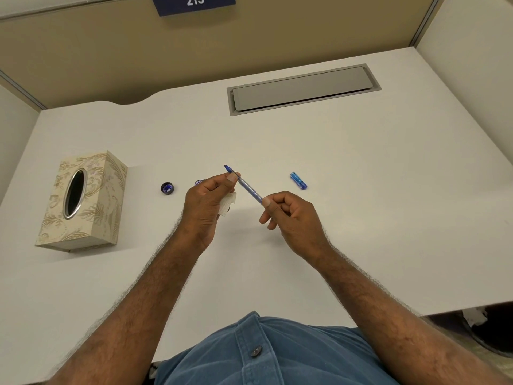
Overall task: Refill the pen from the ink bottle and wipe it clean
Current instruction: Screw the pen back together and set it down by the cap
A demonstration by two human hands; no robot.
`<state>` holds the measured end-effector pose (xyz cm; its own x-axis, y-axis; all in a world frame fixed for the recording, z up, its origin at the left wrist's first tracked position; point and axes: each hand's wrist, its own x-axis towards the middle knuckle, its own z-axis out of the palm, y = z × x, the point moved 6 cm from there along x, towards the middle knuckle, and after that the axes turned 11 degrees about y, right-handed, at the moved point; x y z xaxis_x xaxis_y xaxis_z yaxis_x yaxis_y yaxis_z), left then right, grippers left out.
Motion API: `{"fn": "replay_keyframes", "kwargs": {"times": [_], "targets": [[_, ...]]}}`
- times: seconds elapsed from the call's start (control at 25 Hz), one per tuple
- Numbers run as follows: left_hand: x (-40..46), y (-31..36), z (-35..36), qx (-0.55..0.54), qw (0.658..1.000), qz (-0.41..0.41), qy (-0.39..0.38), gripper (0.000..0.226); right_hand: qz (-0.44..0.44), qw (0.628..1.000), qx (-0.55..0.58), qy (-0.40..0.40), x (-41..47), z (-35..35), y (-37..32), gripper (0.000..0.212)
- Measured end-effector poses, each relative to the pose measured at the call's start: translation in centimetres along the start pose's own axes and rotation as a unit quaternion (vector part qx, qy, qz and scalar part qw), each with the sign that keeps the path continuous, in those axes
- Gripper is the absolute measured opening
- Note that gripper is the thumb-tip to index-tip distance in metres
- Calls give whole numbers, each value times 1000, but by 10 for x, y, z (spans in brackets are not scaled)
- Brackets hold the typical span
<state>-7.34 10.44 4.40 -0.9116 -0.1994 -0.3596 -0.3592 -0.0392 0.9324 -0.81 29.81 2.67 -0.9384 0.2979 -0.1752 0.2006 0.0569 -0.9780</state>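
Observation:
A slim blue pen (248, 187) is held above the white desk (361, 218), nib pointing up and to the left. My left hand (206, 202) pinches it near the nib, with a crumpled white tissue (228, 202) tucked under the fingers. My right hand (288, 215) pinches the pen's back end. The ink bottle (198, 182) is almost hidden behind my left hand; only a dark blue sliver shows. Its round dark cap (167, 188) lies on the desk to the left. The blue pen cap (298, 180) lies to the right.
A patterned tissue box (91, 207) stands at the left of the desk. A grey cable hatch (302, 88) is set into the desk at the back. Partition walls close in the back and sides.

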Motion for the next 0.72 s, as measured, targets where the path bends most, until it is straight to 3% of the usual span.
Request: {"fn": "replay_keyframes", "kwargs": {"times": [0.4, 0.72], "targets": [[2, -5, -1, 2, 1000, 4, -1, 11, -2, 1000, -6, 24, 2, 0, 2, 10], [4, -5, -1, -1, 1000, 15, 1, 12, -9, 999, -26, 36, 2, -1, 4, 20]]}}
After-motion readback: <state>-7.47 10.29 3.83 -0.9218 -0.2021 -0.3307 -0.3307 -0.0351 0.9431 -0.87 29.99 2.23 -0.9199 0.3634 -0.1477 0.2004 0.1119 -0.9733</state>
